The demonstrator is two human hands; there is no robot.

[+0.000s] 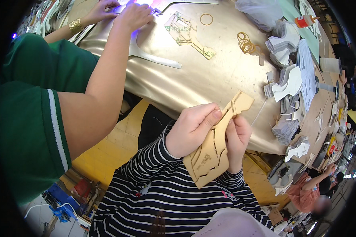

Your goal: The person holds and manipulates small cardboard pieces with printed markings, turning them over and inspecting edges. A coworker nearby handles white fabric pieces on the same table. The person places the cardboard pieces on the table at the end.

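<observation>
A tan, flat pattern template [210, 160] with curved and dashed slots cut through it is held up over my lap, tilted, near the table's front edge. My left hand [192, 128] grips its left edge toward the upper part, thumb on the front face. On the other side, my right hand [237, 136] pinches the template's right edge, its fingers partly hidden behind it. Another template, pale with green lettering [184, 34], lies flat on the table beyond my hands.
The shiny table [221, 79] carries a single rubber band [200, 19], a rubber-band bundle [246, 45] and stacks of cut pieces [286, 81] at right. A glue bottle [303, 21] lies far right. Close on my left, a co-worker's arm [106, 79] reaches toward a purple-lit spot.
</observation>
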